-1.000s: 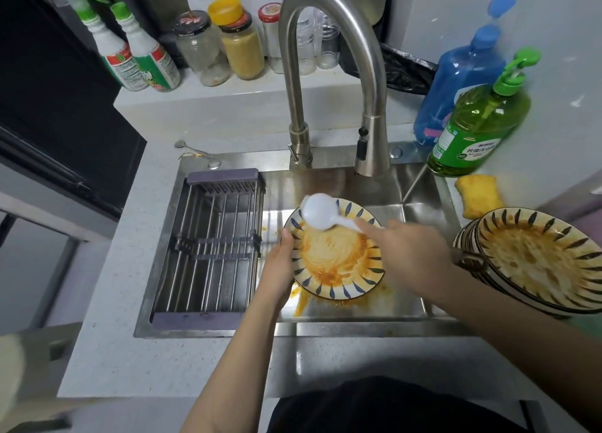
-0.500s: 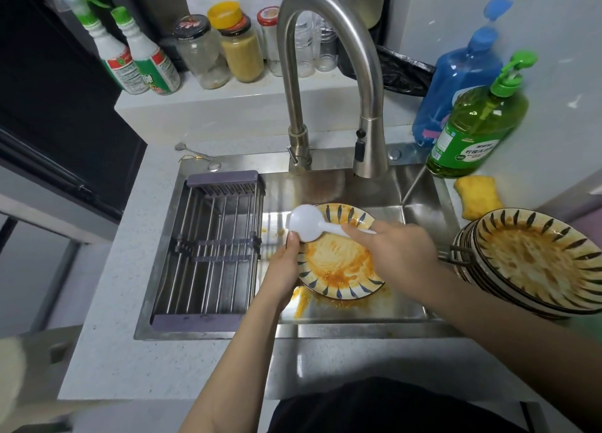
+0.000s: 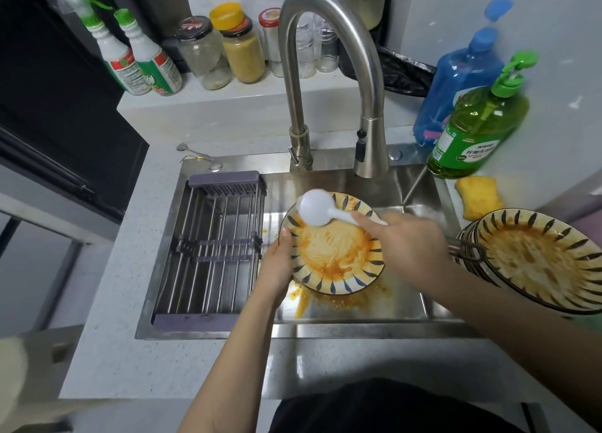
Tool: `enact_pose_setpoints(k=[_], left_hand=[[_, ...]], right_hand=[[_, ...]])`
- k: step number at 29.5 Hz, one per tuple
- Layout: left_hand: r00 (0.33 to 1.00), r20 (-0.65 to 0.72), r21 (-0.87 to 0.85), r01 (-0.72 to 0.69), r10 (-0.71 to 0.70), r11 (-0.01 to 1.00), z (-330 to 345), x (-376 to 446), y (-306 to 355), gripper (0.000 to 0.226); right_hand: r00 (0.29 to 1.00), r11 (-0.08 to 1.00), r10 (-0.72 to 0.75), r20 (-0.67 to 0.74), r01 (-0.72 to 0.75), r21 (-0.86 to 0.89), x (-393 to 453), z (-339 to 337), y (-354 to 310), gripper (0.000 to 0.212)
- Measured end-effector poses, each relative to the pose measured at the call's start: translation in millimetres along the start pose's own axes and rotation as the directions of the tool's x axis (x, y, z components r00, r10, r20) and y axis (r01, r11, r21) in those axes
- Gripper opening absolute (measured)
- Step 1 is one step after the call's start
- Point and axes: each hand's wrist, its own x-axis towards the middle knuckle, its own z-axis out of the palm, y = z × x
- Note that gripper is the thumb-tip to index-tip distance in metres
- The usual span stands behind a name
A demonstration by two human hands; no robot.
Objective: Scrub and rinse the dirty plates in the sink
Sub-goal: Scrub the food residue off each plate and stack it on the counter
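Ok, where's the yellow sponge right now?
In the head view, the yellow sponge lies on the counter right of the sink, between the green dish soap bottle and the stack of dirty plates.

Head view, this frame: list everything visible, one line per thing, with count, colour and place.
plate: one, yellow with dark petals, orange-stained, over the sink
spoon: one, white, above the plate's far rim
plate stack: several, same pattern, right counter
sink: one, steel, centre
drain rack: one, grey, sink's left side
faucet: one, steel, behind the sink
soap bottles: two, green and blue, right rear
sponge: one, yellow, right counter
spray bottles: two, white-green, rear ledge
jars: several, rear ledge
left hand: grips the plate's edge
right hand: holds the spoon
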Motion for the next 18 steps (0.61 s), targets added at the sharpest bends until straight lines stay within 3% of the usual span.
enact_pose_setpoints(k=[2, 7, 9, 11, 15, 18], left_hand=[[0.999, -0.038, -0.043, -0.010, 0.009, 0.999, -2.6, 0.7, -0.9, 0.059], [1.000, -0.012, 0.032, -0.022, 0.022, 0.999, -0.7, 1.0, -0.6, 0.055], [1.000, 0.009, 0.036, -0.016, 0.016, 0.999, 0.6, -0.1, 2.5, 0.054], [1.000, -0.010, -0.014, 0.006, -0.006, 1.000, -1.0, 1.4, 1.8, 0.054], [0.997, -0.069, -0.126, 0.035, -0.044, 0.991, -6.1, 3.8, -5.3, 0.059], [0.994, -0.019, -0.249, 0.100, -0.109, 0.963, -5.6, 3.2, -6.2, 0.041]], right_hand=[[0.994, 0.995, 0.078, 0.076, -0.073, -0.063, 0.5, -8.1, 11.6, 0.060], [0.981, 0.987, 0.003, 0.192, 0.028, -0.160, 3.9, -22.9, 9.7, 0.059], [0.993, 0.983, -0.033, 0.116, 0.054, -0.178, 7.0, -22.6, 6.5, 0.064], [0.989, 0.993, -0.034, 0.144, 0.050, -0.109, 8.0, -21.0, 15.1, 0.059], [0.979, 0.984, -0.029, 0.204, 0.063, -0.166, 6.1, -28.6, 26.2, 0.048], [0.974, 0.983, -0.044, 0.223, 0.082, -0.162, 0.3, -27.3, 20.3, 0.050]])
